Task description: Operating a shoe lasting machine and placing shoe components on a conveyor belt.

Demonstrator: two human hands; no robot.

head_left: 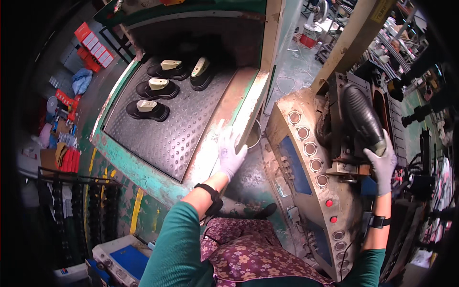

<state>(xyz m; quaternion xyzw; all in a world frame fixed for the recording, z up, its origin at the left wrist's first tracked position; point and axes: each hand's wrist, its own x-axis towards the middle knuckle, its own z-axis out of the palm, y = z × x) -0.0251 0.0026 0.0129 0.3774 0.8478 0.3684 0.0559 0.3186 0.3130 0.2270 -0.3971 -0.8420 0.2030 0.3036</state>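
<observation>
My left hand [230,154], in a pale grey glove, lies with fingers stretched out against the worn edge of a green-framed metal bay [163,184]. It holds nothing. At the right, my right hand [384,165], gloved alike, has its fingers round the near end of a dark, shiny shoe [359,115], where a bit of a pale yellow-green last shows. That shoe lies on the head of a press-like machine [338,160]. Inside the bay, several black shoes, such as the nearest shoe [155,114], stand on a studded metal plate [165,143] with pale lasts in them.
A beige control panel [296,158] with round dials and red buttons [329,203] runs between me and the machine. A beige post [351,43] rises behind it. Another panel [126,260] with a blue face is at lower left, beside a black rack [79,205].
</observation>
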